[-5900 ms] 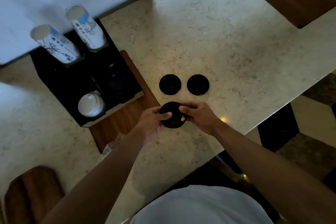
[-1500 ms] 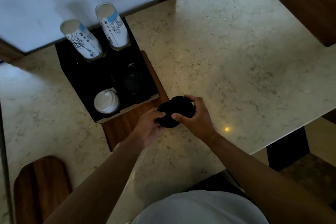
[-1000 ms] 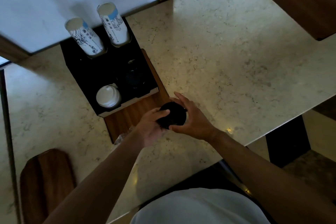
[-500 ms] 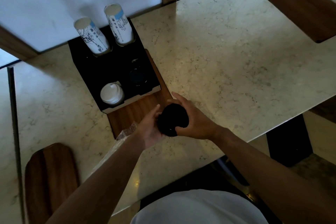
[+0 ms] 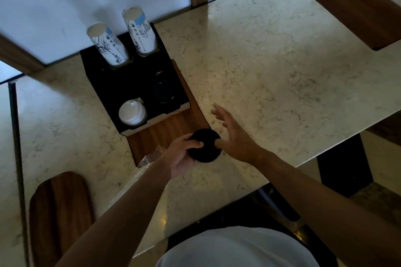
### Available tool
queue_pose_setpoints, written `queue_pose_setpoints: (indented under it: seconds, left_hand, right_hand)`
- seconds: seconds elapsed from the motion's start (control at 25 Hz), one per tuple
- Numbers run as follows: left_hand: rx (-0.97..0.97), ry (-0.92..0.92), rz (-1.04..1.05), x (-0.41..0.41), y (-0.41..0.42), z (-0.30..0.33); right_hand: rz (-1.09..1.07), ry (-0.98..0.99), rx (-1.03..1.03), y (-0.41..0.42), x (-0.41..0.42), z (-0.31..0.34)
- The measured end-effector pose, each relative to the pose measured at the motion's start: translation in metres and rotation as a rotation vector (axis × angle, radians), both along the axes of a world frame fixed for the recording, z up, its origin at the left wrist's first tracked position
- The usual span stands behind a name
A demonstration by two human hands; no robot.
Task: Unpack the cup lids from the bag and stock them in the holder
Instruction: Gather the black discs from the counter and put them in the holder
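Note:
My left hand (image 5: pixel 181 155) grips a stack of black cup lids (image 5: pixel 206 146) just above the counter, at the near corner of the wooden board. My right hand (image 5: pixel 233 134) is beside the stack on its right with fingers spread; only the thumb still reaches the lids. The black holder (image 5: pixel 108 84) stands to the upper left. Its right front slot holds dark lids (image 5: pixel 162 93), and its left front slot holds white lids (image 5: pixel 131 112). A crumpled clear plastic bag (image 5: pixel 143 163) lies under my left forearm.
Two stacks of printed paper cups (image 5: pixel 107 46) stand in the holder's back slots. The holder sits on a wooden board (image 5: pixel 165 134) on the marble counter (image 5: pixel 271 76). Another wooden board (image 5: pixel 364 13) lies far right, and a third (image 5: pixel 58 212) near left.
The loose black lids on the counter were gathered into one stack between both hands. Now my right hand has opened and drawn off to the right, leaving the stack in my left hand.

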State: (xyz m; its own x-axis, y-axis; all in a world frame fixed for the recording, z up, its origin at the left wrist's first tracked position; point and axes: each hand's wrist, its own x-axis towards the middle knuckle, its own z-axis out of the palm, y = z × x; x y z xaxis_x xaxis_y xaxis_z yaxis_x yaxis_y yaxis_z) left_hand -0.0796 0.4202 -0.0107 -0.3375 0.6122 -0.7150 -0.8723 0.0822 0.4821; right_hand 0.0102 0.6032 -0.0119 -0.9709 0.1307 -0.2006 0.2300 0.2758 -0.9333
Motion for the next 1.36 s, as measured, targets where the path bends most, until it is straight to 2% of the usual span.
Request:
queue_pose_setpoints:
  seconds: [0.04,0.12,0.2,0.52,0.72,0.96,1.16,1.36]
  left_hand:
    - [0.006,-0.007,0.043,0.0,0.0,0.0]
    - [0.02,-0.007,0.088,0.0,-0.002,0.0]
    - [0.011,0.006,0.106,0.0,-0.003,0.001]
    - [-0.033,0.041,0.114,-0.002,-0.007,0.003]
    - [-0.159,0.155,0.08,-0.002,-0.005,-0.001]
    - [-0.157,0.148,0.112,-0.001,-0.009,-0.006]
    - [-0.133,0.133,0.122,0.001,-0.021,-0.007]
    - [-0.176,0.191,0.152,-0.004,-0.029,-0.009]
  right_hand:
    - [-0.131,-0.031,-0.071,0.002,0.0,-0.004]
    - [-0.236,-0.14,-0.231,0.003,0.003,-0.014]
    - [-0.219,-0.207,-0.331,0.0,0.008,-0.024]
    - [-0.255,-0.231,-0.608,-0.006,0.009,-0.031]
    - [-0.236,-0.255,-0.676,-0.007,0.006,-0.029]
    - [-0.297,-0.283,-0.716,-0.015,0.001,-0.029]
    - [-0.28,-0.289,-0.72,-0.025,-0.006,-0.029]
    - [-0.219,-0.277,-0.709,-0.03,-0.015,-0.025]
